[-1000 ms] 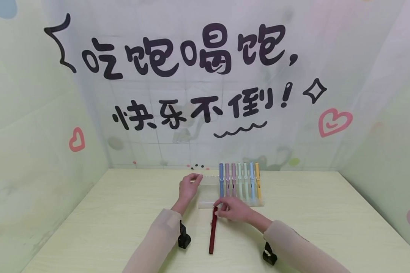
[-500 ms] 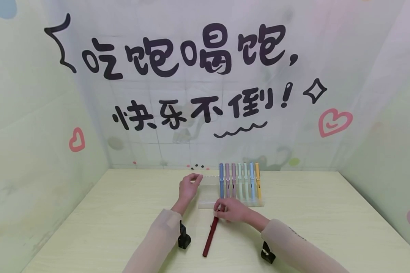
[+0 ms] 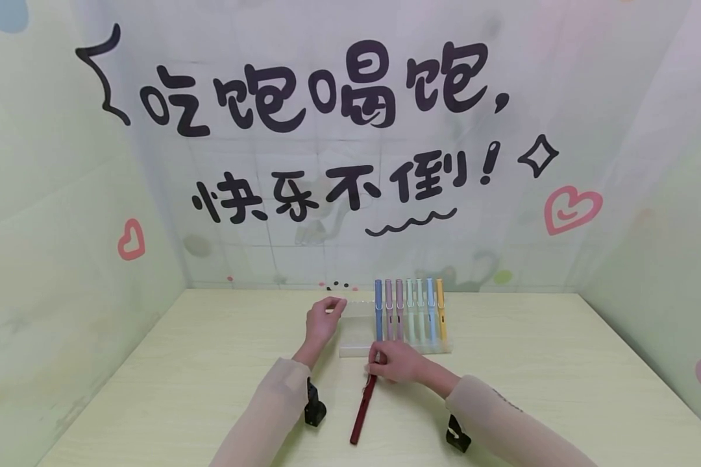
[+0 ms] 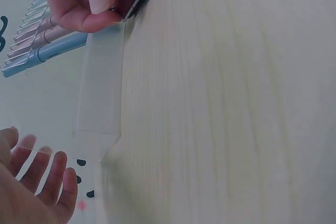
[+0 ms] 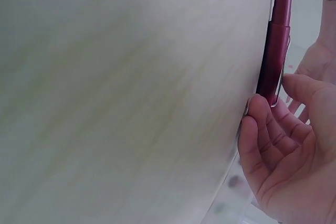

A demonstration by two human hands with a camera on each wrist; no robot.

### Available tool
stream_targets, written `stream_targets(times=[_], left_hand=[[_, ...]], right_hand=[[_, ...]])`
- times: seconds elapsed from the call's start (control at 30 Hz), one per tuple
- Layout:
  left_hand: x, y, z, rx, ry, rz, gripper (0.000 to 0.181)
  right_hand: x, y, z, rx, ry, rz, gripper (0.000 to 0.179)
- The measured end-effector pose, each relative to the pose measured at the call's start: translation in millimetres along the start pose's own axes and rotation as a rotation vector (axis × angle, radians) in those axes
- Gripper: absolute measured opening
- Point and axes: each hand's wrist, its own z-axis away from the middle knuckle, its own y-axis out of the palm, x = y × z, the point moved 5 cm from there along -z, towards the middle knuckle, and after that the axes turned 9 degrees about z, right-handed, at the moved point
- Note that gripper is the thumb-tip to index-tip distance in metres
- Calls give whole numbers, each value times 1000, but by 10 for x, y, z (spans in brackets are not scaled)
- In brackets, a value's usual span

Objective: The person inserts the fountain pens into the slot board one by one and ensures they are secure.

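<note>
A dark red pen (image 3: 362,412) slants in front of the clear pen rack (image 3: 355,351), its lower end toward the person. My right hand (image 3: 400,361) pinches the capped upper end of it; the right wrist view shows thumb and fingers about the clip end of the pen (image 5: 275,51). At the rack's left end, my left hand (image 3: 322,324) holds the edge. Through the transparent panel in the left wrist view, the left hand (image 4: 39,192) has its fingers behind and the thumb on the near side.
Several capped pens stand side by side in the rack's right part, from a blue pen (image 3: 378,308) to a yellow pen (image 3: 441,308). The rack's left slots hold no pens. A pale wood-look table (image 3: 169,389) lies below, with a printed cloth (image 3: 269,259) behind.
The red pen has tilted, its lower end swinging left and nearer the person. My right hand has closed more around its upper end and drawn back slightly. My left hand stays put.
</note>
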Motion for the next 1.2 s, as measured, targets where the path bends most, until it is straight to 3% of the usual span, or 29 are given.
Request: stream_targets(times=[0.37, 0.6, 0.83, 1.2], left_hand=[[-22, 1, 5, -3, 7, 8, 25], [-14, 6, -1, 1, 3, 13, 25], [-10, 6, 0, 4, 6, 15, 24], [0, 8, -3, 3, 12, 8, 25]], right_hand=[[-34, -8, 14, -33, 43, 26, 18], [-58, 16, 23, -13, 76, -1, 14], [-22, -18, 60, -27, 54, 9, 11], [49, -24, 77, -67, 13, 123, 12]])
